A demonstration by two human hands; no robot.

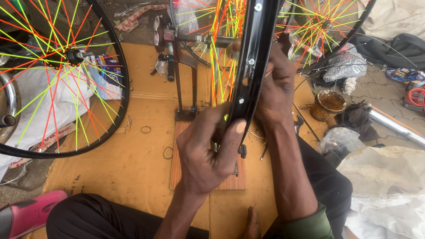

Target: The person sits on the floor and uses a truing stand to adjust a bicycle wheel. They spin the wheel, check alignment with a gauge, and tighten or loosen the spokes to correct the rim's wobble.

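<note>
Clearly, the black rim (254,66) stands upright in the truing stand (186,88) at upper centre of the frame. Left hand (208,155) clamps its lower edge, thumb pressed flat; right hand (276,88) wraps behind it. Best keep the rim steady and work one coloured spoke (219,66) at a time.

The rim (254,62) is glossy black metal, its spokes (221,53) brightly coated. Beneath the rim lie a grained wooden board (179,150) and matt, scuffed brown cardboard (128,163).

Bare hands (208,150); dark green sleeve cuff (310,223); black trousers (93,217).
</note>
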